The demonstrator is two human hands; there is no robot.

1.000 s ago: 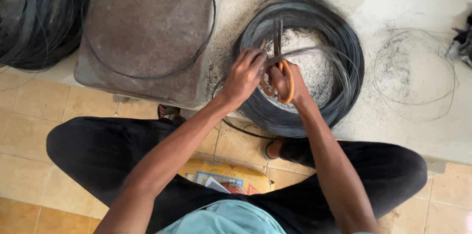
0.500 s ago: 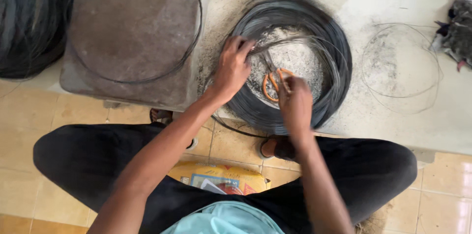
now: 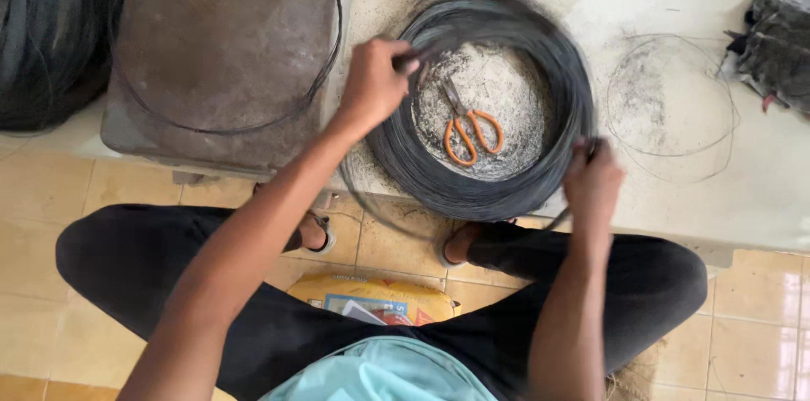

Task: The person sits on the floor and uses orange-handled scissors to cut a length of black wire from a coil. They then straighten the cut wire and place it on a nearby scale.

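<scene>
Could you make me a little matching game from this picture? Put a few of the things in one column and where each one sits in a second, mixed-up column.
Things:
1. scissors
2. left hand
3. right hand
4. single wire ring

Places:
A. on the grey block
B. gripping the wire coil's near right edge
C. lying in the coil's dusty middle
D. gripping the coil's upper left edge

Pairs: 1-C, 2-D, 3-B, 4-A
</scene>
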